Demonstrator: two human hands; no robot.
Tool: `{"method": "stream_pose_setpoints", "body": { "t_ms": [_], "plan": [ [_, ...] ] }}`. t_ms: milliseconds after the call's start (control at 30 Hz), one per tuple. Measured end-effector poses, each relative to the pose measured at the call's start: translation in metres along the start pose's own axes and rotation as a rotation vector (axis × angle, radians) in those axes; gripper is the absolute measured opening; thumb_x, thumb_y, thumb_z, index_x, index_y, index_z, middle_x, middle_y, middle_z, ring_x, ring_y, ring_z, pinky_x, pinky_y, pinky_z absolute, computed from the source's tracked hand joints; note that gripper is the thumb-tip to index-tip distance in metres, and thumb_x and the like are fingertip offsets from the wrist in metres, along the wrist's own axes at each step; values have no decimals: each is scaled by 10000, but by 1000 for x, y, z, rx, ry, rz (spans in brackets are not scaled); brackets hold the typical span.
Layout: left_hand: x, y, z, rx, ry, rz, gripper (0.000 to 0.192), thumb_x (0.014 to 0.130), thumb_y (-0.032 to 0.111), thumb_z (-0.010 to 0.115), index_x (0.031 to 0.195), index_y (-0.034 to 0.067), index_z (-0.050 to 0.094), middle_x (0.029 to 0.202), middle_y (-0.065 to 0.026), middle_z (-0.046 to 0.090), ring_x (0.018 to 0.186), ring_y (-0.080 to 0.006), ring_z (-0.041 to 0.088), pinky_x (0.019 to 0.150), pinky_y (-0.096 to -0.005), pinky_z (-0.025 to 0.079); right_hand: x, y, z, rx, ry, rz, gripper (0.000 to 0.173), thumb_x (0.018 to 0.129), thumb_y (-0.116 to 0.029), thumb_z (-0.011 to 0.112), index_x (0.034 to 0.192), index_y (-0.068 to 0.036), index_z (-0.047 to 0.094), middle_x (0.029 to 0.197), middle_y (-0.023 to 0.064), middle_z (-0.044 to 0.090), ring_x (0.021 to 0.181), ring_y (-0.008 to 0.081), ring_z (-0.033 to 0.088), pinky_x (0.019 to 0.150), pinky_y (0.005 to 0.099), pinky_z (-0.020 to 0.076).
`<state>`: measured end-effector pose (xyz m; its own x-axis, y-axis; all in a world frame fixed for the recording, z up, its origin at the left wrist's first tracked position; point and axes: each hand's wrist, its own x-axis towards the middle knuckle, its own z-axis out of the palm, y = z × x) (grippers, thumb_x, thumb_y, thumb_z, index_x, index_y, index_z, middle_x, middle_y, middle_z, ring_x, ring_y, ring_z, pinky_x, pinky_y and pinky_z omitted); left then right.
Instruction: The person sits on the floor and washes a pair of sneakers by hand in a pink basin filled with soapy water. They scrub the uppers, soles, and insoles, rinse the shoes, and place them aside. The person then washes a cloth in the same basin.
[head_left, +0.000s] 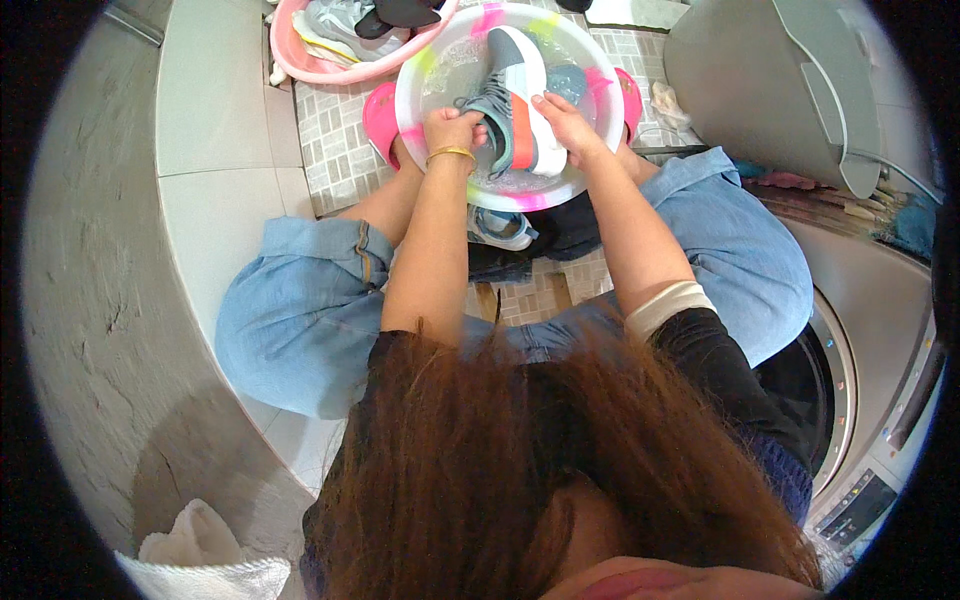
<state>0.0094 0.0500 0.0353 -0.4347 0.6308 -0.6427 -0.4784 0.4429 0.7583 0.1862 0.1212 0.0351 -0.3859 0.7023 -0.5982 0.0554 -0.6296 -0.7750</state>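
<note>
Over a white plastic basin (411, 154) with pink and yellow patches, I hold a grey sneaker (517, 97) with an orange panel and a white sole. My left hand (456, 129) grips its collar near the laces. Against the white sole, my right hand (566, 129) clasps the shoe from the other side. The toe points away from me. Sudsy water (457, 64) lies in the basin, and a blue-grey item (566, 82) sits in it, partly hidden by the shoe.
A pink basin (330, 73) with shoes or cloths stands at the far left. Another sneaker (501, 227) and dark cloth (562, 225) lie on the tiles between my legs. At right are a grey bin-like container (742, 90) and a front-loading washing machine (877, 277).
</note>
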Motion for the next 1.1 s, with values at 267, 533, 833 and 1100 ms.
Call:
{"method": "stream_pose_setpoints", "body": {
  "t_ms": [267,533,833,1100],
  "plan": [
    [22,-43,16,-398,111,-368,154,863,202,609,902,57,577,852,-59,622,656,-195,564,508,-285,433,19,13,5,-325,176,-127,609,828,-360,707,1320,-54,518,1162,161,626,958,208,624,788,316,504],
    [40,-47,8,-314,28,-391,153,907,236,516,937,122,614,853,-24,632,660,-202,551,545,-318,402,45,46,13,-869,404,-543,557,865,-418,633,1298,-78,551,996,178,668,766,208,650,685,339,518],
    [10,27,-22,879,-177,352,233,877,182,492,952,1,619,793,-108,601,698,-240,558,661,-340,440,5,46,64,627,-101,154,489,999,-412,360,1326,-65,467,1274,141,571,1100,285,589,963,468,454],
    [-101,99,33,1581,-169,584,350,875,254,475,1098,51,653,1073,-223,642,1015,-400,599,894,-442,463,-10,41,81,1061,-296,175,567,992,-517,291,1314,-98,495,1299,121,558,1171,299,542,1036,464,396]
  ]
}}
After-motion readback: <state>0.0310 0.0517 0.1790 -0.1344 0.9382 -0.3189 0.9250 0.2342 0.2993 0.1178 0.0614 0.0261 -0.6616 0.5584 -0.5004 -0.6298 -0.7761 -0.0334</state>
